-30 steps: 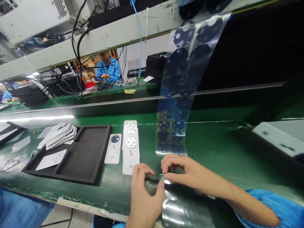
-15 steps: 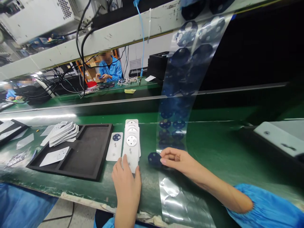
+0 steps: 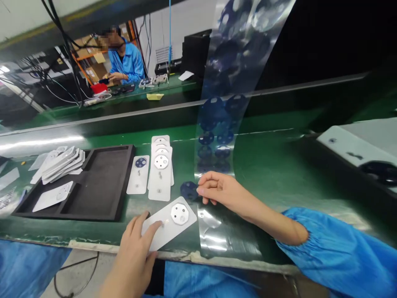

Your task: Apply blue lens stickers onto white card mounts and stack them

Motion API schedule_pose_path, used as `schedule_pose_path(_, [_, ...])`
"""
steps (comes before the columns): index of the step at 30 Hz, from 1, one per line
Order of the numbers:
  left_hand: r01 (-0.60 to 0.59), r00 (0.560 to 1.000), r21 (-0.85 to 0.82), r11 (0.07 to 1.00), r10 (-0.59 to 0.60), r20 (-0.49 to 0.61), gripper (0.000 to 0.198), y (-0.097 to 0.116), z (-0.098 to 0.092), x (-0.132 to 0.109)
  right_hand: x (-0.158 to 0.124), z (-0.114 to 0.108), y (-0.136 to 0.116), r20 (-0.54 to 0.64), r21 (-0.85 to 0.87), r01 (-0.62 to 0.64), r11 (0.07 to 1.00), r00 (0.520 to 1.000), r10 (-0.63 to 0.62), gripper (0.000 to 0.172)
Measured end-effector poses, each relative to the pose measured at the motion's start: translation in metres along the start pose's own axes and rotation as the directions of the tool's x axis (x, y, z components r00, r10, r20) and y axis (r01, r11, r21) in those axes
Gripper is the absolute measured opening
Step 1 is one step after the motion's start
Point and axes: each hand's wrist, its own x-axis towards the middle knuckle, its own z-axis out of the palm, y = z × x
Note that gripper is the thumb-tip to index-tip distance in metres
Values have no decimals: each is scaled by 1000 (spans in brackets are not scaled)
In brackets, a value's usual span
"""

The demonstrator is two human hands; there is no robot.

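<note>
My left hand [image 3: 138,244] is on a white phone-back-shaped panel [image 3: 167,225] that lies tilted near the bench's front edge, its index finger on top and its thumb by the lower edge. An octagonal silver-white patch with small holes marks the panel's upper end. My right hand [image 3: 218,188] pinches a dark blue round sticker [image 3: 188,190] with holes, held just right of and above the panel. Behind them lies an overlapping stack of similar white panels [image 3: 159,182]. Left of this stack, one panel [image 3: 137,178] bears a dark blue sticker on its patch.
A clear strip of dark blue stickers [image 3: 214,120] hangs down to the green bench [image 3: 269,165]. A black tray [image 3: 102,182] with piled white panels [image 3: 63,163] stands left. A black box [image 3: 356,169] is at right. A co-worker [image 3: 127,62] sits beyond the bench.
My left hand has drawn a white panel off the stack toward me and turned it aslant. My right hand still pinches the blue sticker. The view has shifted.
</note>
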Motion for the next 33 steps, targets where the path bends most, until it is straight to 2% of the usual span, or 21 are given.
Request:
schedule_pose_path(3, [-56, 998, 100, 993, 56, -1, 50, 12, 2, 0, -5, 13, 10, 44, -51, -76, 996, 996, 78, 32])
schedule_pose_path(6, [-116, 988, 104, 988, 104, 112, 50, 26, 2, 2, -11, 24, 15, 35, -95, -117, 989, 992, 121, 34])
schedule_pose_path(9, [-103, 977, 93, 990, 83, 199, 51, 35, 3, 2, -12, 31, 14, 56, -109, -138, 984, 988, 144, 35])
schedule_pose_path(14, [-126, 970, 124, 984, 96, 225, 44, 38, 10, 2, -1, 33, 10, 156, -113, -241, 964, 954, 257, 36])
schedule_pose_path(18, [-152, 967, 174, 973, 110, 230, 40, 39, 13, 4, 5, 30, 6, 187, -150, -316, 937, 921, 341, 32])
schedule_pose_path(23, [-188, 957, 190, 964, 136, 258, 38, 42, 13, 4, 7, 25, 3, 224, -191, -322, 927, 906, 360, 22])
schedule_pose_path(26, [-212, 959, 194, 958, 166, 230, 39, 44, 11, 3, 7, 23, 5, 225, -205, -321, 925, 904, 364, 22])
schedule_pose_path(29, [-205, 969, 205, 957, 169, 182, 40, 45, 7, 4, 6, 22, 8, 234, -181, -317, 931, 906, 354, 22])
schedule_pose_path(33, [-176, 969, 209, 962, 132, 207, 46, 50, 1, 7, 5, 18, 11, 241, -180, -306, 935, 908, 344, 21])
